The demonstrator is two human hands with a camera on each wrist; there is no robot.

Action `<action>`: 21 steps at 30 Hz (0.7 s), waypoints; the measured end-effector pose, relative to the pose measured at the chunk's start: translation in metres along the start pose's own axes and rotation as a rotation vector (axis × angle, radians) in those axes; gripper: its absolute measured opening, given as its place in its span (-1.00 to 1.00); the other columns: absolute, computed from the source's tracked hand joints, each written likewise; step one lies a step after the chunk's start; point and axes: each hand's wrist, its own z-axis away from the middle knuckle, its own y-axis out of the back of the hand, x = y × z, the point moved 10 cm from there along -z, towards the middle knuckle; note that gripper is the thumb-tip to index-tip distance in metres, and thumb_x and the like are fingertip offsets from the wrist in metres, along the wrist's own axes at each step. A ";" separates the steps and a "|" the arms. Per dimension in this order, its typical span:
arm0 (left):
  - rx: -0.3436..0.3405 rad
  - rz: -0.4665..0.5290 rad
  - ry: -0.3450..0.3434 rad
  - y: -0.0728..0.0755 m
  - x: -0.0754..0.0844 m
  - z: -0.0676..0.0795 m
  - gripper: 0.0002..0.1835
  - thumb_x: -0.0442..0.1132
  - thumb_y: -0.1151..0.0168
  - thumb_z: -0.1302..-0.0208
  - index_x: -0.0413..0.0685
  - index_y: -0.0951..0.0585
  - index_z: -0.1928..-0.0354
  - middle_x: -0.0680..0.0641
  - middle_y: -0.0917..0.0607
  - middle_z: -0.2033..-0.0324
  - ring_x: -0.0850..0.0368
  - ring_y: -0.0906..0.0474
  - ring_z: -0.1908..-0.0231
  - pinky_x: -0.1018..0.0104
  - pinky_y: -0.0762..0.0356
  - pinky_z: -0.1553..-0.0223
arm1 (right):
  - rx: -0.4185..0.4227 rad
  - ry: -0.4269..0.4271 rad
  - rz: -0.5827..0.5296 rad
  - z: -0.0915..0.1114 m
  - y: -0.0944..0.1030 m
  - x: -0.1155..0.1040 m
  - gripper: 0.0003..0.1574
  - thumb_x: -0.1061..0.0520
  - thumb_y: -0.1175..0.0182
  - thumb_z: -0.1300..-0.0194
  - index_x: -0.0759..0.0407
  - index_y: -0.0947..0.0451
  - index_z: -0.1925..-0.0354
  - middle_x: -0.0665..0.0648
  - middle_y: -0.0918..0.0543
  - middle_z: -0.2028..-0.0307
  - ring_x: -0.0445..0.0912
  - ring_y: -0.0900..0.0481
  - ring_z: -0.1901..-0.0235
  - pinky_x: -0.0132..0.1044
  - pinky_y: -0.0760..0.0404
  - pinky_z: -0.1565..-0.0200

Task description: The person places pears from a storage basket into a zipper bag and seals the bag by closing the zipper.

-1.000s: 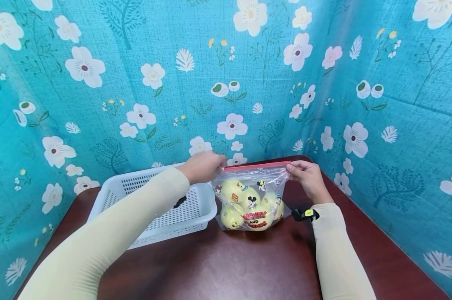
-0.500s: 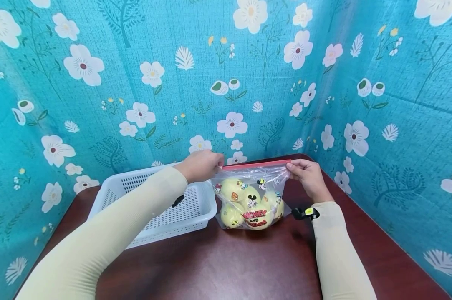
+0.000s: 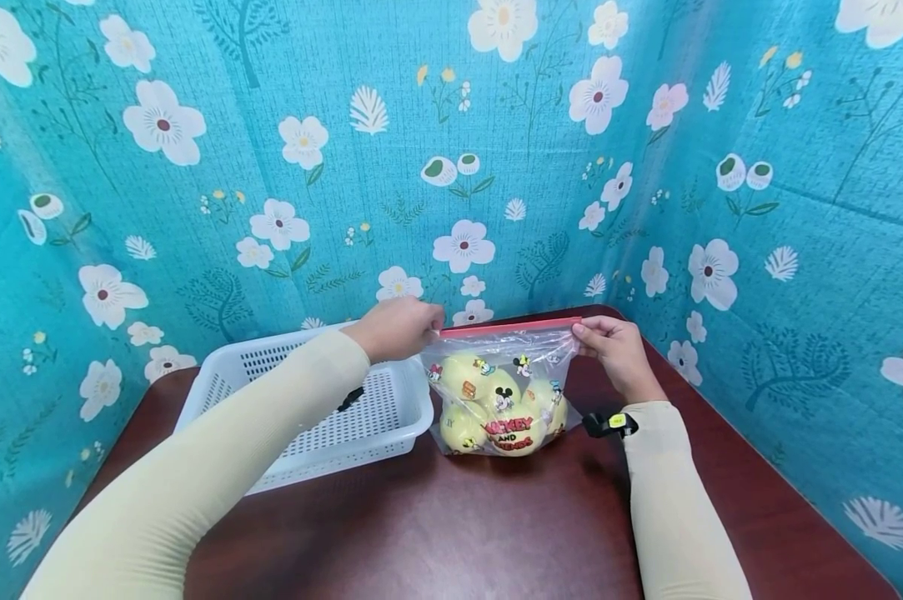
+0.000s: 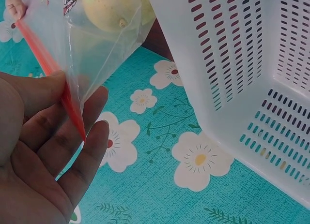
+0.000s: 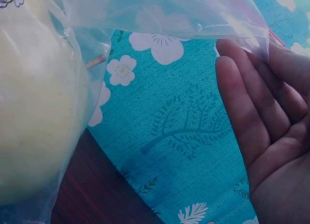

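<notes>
A clear plastic zip bag [image 3: 529, 371] with cartoon prints and a red top strip [image 3: 511, 327] stands upright on the table, holding several pale yellow-green fruits [image 3: 462, 429]. One fruit [image 5: 38, 108] shows a short brown stem in the right wrist view, and looks like an apple or pear. My left hand [image 3: 402, 327] pinches the strip's left end; in the left wrist view the thumb lies over the red strip [image 4: 51, 71] with the fingers behind it. At the opposite top corner my right hand [image 3: 614, 350] pinches the bag between thumb and fingers. The strip is stretched between both hands.
A white perforated plastic basket [image 3: 413, 417] sits left of the bag, under my left forearm, and nothing shows inside its visible part. The dark reddish-brown table [image 3: 451, 525] extends in front. A blue flowered curtain [image 3: 391, 192] hangs behind and at both sides.
My left hand has shifted very slightly left along the top of the bag. The right hand keeps its grip on the right corner, and the bag and basket stay in place.
</notes>
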 end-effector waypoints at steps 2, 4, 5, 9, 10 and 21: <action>0.005 -0.001 -0.007 0.001 0.000 0.000 -0.88 -0.33 -0.20 -0.32 -0.07 -0.65 0.15 0.01 -0.69 0.28 0.16 -0.60 0.29 0.25 -0.58 0.20 | 0.003 -0.002 0.004 0.000 0.000 0.000 -0.63 0.03 -0.37 -0.20 0.29 -0.69 0.15 0.09 -0.73 0.33 -0.09 -0.66 0.44 -0.30 -0.66 0.30; 0.008 0.002 -0.011 0.001 -0.001 0.001 -0.89 -0.33 -0.19 -0.32 -0.07 -0.65 0.16 0.01 -0.69 0.29 0.16 -0.60 0.30 0.24 -0.58 0.20 | 0.009 -0.008 0.012 0.000 0.001 0.001 -0.58 -0.01 -0.38 -0.18 0.30 -0.69 0.14 0.09 -0.73 0.32 -0.08 -0.66 0.43 -0.29 -0.66 0.29; 0.008 0.005 -0.011 0.001 -0.001 0.001 -0.89 -0.33 -0.19 -0.33 -0.07 -0.65 0.16 0.02 -0.69 0.30 0.17 -0.60 0.31 0.24 -0.57 0.21 | 0.010 -0.009 0.017 0.000 0.000 0.000 -0.55 -0.02 -0.38 -0.17 0.31 -0.68 0.13 0.09 -0.73 0.32 -0.08 -0.66 0.42 -0.29 -0.67 0.28; 0.002 0.004 -0.004 -0.001 -0.004 0.002 -0.90 -0.31 -0.18 -0.34 -0.05 -0.64 0.17 0.05 -0.67 0.34 0.20 -0.57 0.36 0.26 -0.56 0.24 | 0.013 -0.015 0.035 0.001 0.001 0.000 -0.51 -0.05 -0.38 -0.17 0.32 -0.67 0.11 0.07 -0.73 0.30 -0.07 -0.67 0.40 -0.28 -0.67 0.27; 0.001 0.003 -0.003 -0.001 -0.004 0.003 -0.90 -0.30 -0.19 -0.34 -0.04 -0.64 0.17 0.05 -0.67 0.34 0.20 -0.57 0.37 0.26 -0.56 0.24 | 0.013 -0.014 0.038 0.002 0.000 0.000 -0.52 -0.05 -0.38 -0.18 0.32 -0.68 0.11 0.07 -0.73 0.30 -0.07 -0.66 0.40 -0.28 -0.67 0.28; -0.002 0.003 0.016 -0.001 -0.008 0.007 -0.90 -0.31 -0.20 -0.33 -0.03 -0.65 0.17 0.04 -0.69 0.30 0.17 -0.59 0.32 0.23 -0.57 0.21 | -0.005 -0.004 0.037 0.002 -0.001 -0.003 -0.60 0.01 -0.36 -0.21 0.31 -0.68 0.13 0.07 -0.73 0.31 -0.09 -0.66 0.42 -0.29 -0.66 0.28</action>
